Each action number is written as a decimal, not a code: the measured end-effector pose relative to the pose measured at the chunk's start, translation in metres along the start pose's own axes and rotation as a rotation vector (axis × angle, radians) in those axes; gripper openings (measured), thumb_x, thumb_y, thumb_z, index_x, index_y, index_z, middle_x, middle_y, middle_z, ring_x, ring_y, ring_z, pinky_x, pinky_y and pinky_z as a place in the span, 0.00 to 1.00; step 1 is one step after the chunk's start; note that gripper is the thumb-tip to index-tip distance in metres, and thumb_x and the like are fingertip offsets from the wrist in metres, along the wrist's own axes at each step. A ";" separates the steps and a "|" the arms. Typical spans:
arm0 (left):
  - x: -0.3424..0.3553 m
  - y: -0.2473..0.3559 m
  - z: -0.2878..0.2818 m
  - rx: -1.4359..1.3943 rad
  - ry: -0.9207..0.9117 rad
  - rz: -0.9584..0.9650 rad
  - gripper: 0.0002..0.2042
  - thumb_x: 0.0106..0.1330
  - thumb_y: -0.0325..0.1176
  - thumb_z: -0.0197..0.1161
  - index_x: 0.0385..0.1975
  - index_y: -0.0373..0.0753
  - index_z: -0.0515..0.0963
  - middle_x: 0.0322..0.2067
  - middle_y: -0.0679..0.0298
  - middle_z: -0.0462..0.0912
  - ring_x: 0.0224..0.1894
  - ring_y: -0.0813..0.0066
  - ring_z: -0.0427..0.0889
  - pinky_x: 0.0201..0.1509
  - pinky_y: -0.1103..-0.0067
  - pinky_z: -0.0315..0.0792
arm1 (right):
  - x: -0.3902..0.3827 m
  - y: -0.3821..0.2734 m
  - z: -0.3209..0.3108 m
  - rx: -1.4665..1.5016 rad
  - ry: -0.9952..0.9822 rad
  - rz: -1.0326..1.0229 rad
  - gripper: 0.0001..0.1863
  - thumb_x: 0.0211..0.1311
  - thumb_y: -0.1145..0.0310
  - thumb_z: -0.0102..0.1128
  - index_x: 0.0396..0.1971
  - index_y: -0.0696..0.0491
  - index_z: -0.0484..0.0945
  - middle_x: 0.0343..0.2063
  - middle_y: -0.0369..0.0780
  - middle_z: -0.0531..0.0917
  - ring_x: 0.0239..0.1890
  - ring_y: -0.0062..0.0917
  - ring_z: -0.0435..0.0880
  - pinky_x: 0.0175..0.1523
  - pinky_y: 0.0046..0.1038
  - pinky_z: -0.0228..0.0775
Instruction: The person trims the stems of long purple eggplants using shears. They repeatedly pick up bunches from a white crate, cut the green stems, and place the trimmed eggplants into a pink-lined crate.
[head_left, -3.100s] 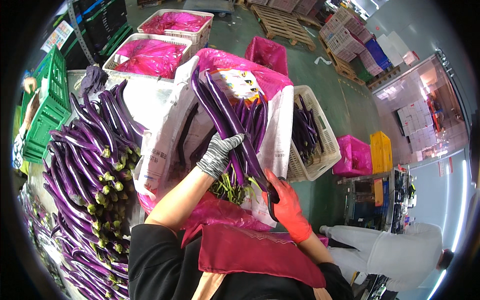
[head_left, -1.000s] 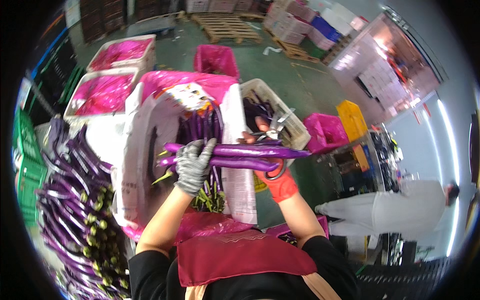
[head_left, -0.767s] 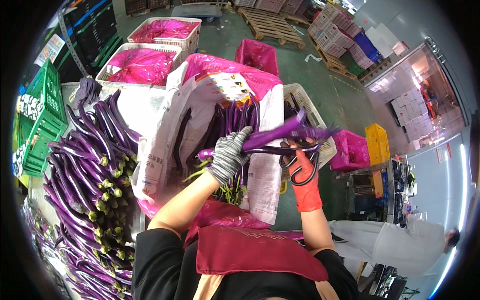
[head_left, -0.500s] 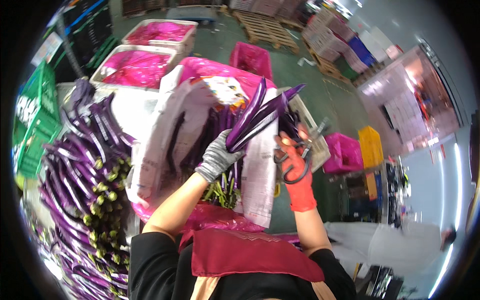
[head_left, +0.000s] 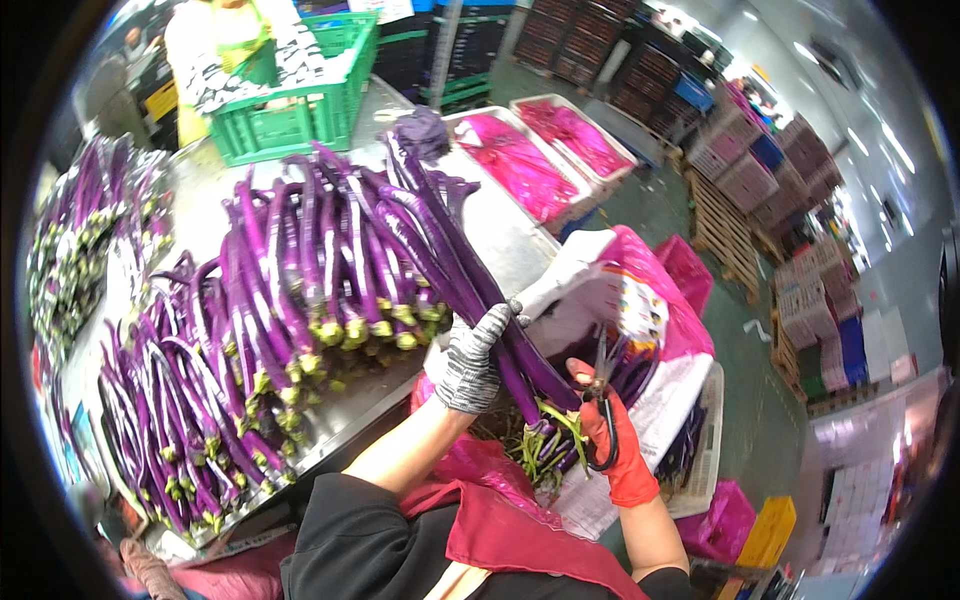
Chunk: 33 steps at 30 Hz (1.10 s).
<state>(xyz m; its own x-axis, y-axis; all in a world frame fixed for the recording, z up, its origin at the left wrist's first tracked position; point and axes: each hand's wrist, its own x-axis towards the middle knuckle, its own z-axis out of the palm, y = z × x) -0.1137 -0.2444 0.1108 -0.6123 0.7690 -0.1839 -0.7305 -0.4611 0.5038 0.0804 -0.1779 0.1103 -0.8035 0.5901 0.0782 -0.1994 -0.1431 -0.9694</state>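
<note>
My left hand [head_left: 472,362], in a grey striped knit glove, is closed around several long purple eggplants [head_left: 452,268]. They slant from the upper left down toward my right hand, their green stem ends lowest. In a red glove, my right hand [head_left: 622,462] grips black-handled scissors [head_left: 610,432], blades pointing up, close beside those stems. Below both hands stands a box lined with white printed paper [head_left: 655,420] and pink plastic film [head_left: 690,320]. More eggplants lie inside it, partly hidden by my hands.
To the left, a metal table [head_left: 345,420] bears a large heap of eggplants [head_left: 255,300]. Behind are a green crate [head_left: 290,120] and a person's gloved hand and sleeve [head_left: 220,85]. Pink-lined white bins [head_left: 520,165] stand farther back, with wooden pallets [head_left: 722,235] and stacked cartons to the right.
The view has swung left toward the table. My left hand now holds eggplants over the heap's near side with stems toward the scissors; earlier it held a bunch upright over the box.
</note>
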 end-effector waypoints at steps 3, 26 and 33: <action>0.012 0.008 -0.053 -0.287 -0.131 -0.012 0.27 0.55 0.47 0.64 0.49 0.34 0.70 0.42 0.57 0.78 0.44 0.67 0.78 0.49 0.72 0.74 | 0.024 0.006 0.034 -0.079 -0.056 0.115 0.19 0.59 0.74 0.57 0.51 0.53 0.68 0.59 0.43 0.65 0.60 0.29 0.65 0.59 0.32 0.65; -0.001 0.023 -0.071 -0.502 -0.200 -0.132 0.25 0.50 0.36 0.68 0.48 0.35 0.70 0.46 0.56 0.76 0.47 0.62 0.75 0.56 0.69 0.69 | 0.019 -0.005 0.053 -0.028 0.068 0.150 0.24 0.56 0.77 0.60 0.54 0.57 0.66 0.48 0.41 0.72 0.37 0.16 0.75 0.39 0.17 0.69; 0.001 0.019 -0.074 -0.611 -0.192 -0.183 0.21 0.54 0.42 0.66 0.45 0.39 0.71 0.39 0.58 0.78 0.43 0.61 0.77 0.52 0.64 0.72 | 0.011 0.011 0.048 -0.232 -0.100 0.108 0.28 0.54 0.82 0.58 0.57 0.52 0.65 0.46 0.33 0.75 0.36 0.13 0.72 0.41 0.16 0.66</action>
<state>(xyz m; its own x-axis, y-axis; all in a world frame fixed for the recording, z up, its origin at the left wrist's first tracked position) -0.1503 -0.2854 0.0575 -0.4384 0.8979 -0.0390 -0.8923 -0.4401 -0.1006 0.0423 -0.2111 0.1115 -0.8670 0.4980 -0.0169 0.0149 -0.0080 -0.9999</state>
